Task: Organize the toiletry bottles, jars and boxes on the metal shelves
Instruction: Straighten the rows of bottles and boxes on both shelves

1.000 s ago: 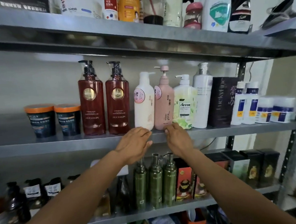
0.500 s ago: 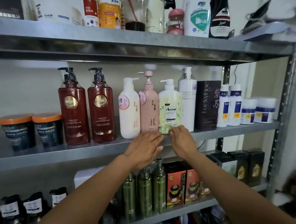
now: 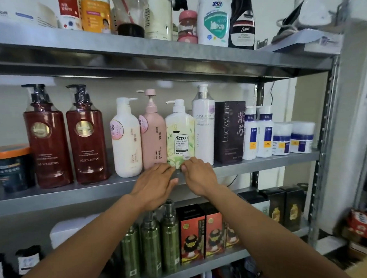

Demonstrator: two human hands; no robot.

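Accen bottle on shelf, left fingers straight against its base, right fingers curled, grip unclear

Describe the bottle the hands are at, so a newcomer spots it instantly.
On the middle shelf, mid-row, the Accen bottle stands between a pink pump bottle and a taller white bottle, left hand and right hand at its base. Only it is pale green with a floral print.
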